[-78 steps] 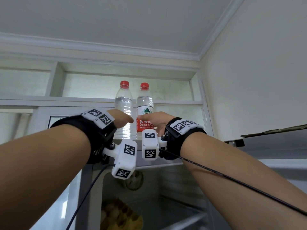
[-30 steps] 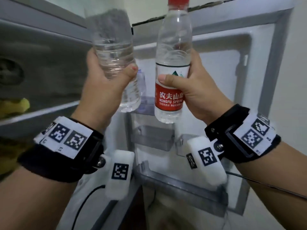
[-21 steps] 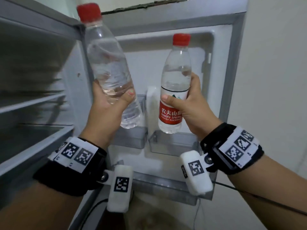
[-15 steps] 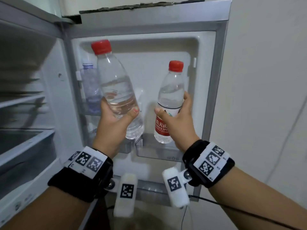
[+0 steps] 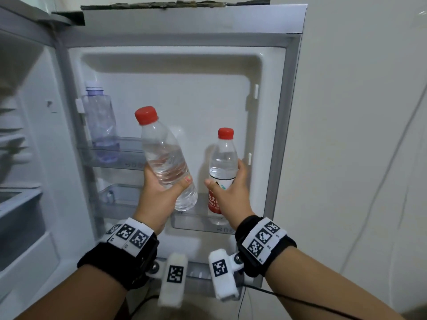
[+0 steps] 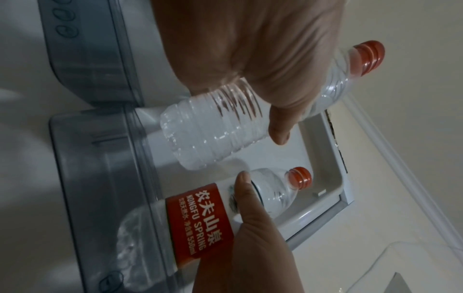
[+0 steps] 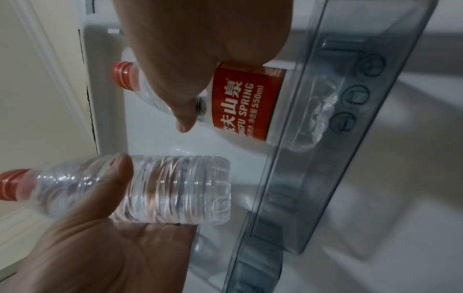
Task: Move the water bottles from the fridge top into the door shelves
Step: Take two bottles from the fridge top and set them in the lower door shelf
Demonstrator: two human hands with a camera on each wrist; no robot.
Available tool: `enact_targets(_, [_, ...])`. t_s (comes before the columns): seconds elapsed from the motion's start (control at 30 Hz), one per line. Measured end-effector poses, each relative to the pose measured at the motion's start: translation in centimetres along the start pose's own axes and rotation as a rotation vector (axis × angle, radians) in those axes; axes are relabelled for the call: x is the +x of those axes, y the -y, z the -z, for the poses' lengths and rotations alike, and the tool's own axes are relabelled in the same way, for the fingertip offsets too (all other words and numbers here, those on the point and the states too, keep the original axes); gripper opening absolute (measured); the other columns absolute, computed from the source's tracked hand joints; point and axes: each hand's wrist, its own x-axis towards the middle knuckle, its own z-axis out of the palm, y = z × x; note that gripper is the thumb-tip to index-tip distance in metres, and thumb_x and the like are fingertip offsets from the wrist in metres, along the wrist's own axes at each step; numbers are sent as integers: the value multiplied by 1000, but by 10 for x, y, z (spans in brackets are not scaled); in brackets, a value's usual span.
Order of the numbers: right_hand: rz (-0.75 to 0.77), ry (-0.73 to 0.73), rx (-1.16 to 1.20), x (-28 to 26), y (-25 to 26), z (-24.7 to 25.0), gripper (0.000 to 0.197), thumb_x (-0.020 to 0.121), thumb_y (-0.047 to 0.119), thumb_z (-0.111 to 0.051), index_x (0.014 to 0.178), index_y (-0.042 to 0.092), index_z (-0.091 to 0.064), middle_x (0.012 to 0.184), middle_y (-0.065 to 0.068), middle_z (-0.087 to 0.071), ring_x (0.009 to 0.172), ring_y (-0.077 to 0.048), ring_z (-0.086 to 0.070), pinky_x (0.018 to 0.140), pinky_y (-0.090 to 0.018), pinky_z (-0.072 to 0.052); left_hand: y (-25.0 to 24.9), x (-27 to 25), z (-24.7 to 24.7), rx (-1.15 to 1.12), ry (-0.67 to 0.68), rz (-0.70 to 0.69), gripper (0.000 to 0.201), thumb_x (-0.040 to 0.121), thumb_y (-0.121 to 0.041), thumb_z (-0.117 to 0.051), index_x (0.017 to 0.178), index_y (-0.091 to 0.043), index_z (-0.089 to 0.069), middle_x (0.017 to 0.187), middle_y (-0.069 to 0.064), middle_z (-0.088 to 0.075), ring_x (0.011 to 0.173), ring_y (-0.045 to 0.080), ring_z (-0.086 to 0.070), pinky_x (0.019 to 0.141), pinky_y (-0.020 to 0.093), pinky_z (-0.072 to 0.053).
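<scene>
My left hand (image 5: 161,192) grips a clear unlabelled water bottle (image 5: 164,158) with a red cap. It is tilted to the left and held in the air in front of the open fridge door, its base just above the middle bins. My right hand (image 5: 227,195) grips a red-labelled water bottle (image 5: 223,158) upright. The lower part of that bottle sits inside the right middle door bin (image 5: 196,224) and shows through the bin's smoky wall (image 7: 325,119). In the left wrist view the unlabelled bottle (image 6: 210,134) hangs beside the labelled bottle (image 6: 200,218).
A pale purple bottle (image 5: 100,121) stands at the left of the upper door shelf (image 5: 129,158). A second smoky bin (image 5: 115,199) sits at middle left, and a lower door shelf (image 5: 198,273) is partly hidden behind my wrists. The fridge's inner shelves (image 5: 18,204) lie left, a wall to the right.
Both hands carried the bottles down from the fridge top to the open door. Over the last half second they dropped lower, and the labelled bottle's base entered the right middle bin.
</scene>
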Motion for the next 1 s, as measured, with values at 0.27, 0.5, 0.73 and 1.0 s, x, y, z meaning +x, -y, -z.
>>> enact_targets(0.27, [21, 26, -90, -7, -11, 4, 101, 73, 29, -73, 150, 29, -9, 148, 10, -31, 133, -4, -36, 114, -26, -31, 20, 5, -9, 104, 54, 36, 69, 75, -6, -79, 129, -26, -40, 115, -4, -65, 107, 13, -65, 94, 32, -51])
enact_targets(0.5, [44, 52, -105, -1, -8, 12, 97, 71, 42, -71, 143, 50, -5, 144, 0, -43, 128, -14, -48, 108, -40, -42, 26, 10, -19, 223, 124, 29, 74, 70, -20, -84, 129, -24, -40, 119, -4, -65, 106, 10, -65, 90, 28, -51])
enact_targets(0.73, [26, 56, -86, -7, -16, 18, 95, 77, 33, -69, 148, 40, -5, 129, 9, -47, 116, 3, -50, 98, -15, -40, 45, 8, -16, 329, 134, 59, 79, 69, -13, -84, 134, -18, -37, 119, 1, -64, 105, 16, -65, 94, 35, -52])
enact_targets(1.0, [10, 34, -74, -20, -24, 11, 88, 74, 43, -65, 128, 71, -1, 141, 3, -44, 123, -10, -52, 105, -39, -45, 43, 2, -12, 348, 149, 25, 81, 66, -6, -84, 129, -32, -40, 115, -14, -62, 96, -9, -64, 81, 12, -48])
